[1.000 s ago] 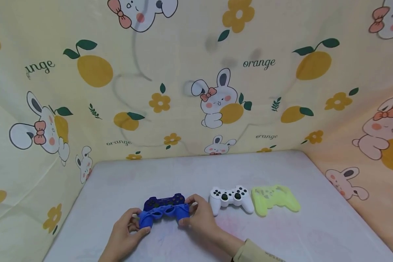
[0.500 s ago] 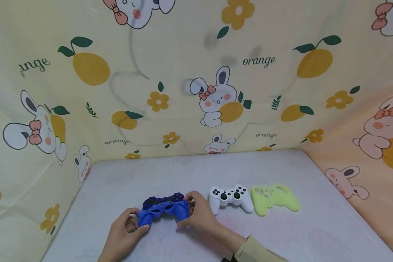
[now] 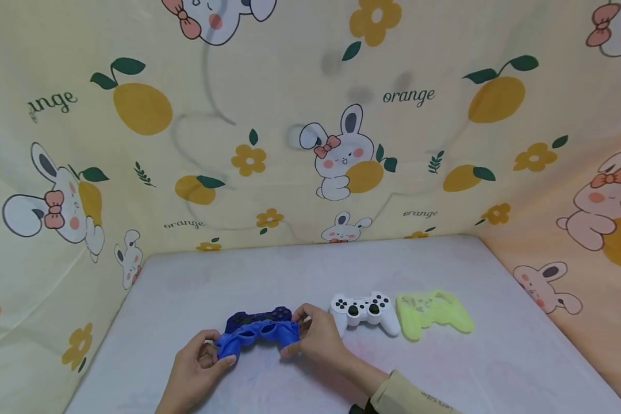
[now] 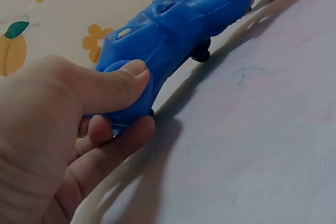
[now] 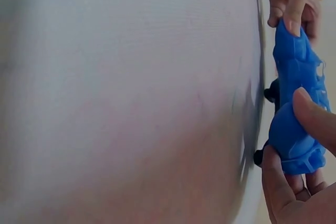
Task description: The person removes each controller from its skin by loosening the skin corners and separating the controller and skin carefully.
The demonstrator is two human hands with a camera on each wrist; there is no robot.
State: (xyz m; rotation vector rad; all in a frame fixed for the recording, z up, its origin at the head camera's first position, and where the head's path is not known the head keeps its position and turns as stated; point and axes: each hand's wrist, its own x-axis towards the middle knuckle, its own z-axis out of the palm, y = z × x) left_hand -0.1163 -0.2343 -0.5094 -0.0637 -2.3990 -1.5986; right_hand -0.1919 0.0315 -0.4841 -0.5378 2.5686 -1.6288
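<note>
Both hands grip a soft blue controller cover [image 3: 259, 336] just above the table. A dark blue game controller [image 3: 259, 317] shows its top edge and buttons behind the cover in the head view; the rest is hidden. My left hand [image 3: 198, 364] pinches the cover's left handle between thumb and fingers. On the opposite handle, my right hand [image 3: 318, 340] holds with the thumb in front and fingers behind. Seen from the left wrist, the cover [image 4: 178, 24] is wrinkled and has openings along its top. Black knobs [image 5: 271, 92] stick out beneath it in the right wrist view.
To the right of my right hand lies a white game controller [image 3: 364, 310]. Beside it rests a yellow-green controller cover [image 3: 434, 313]. A pale table [image 3: 424, 379] carries everything, with a patterned cloth [image 3: 279, 115] hanging behind and at both sides.
The cover's right side rose slightly with my right hand, then dropped a little. Its front has bunched and tilted somewhat over the dark blue controller. Both hands keep their hold.
</note>
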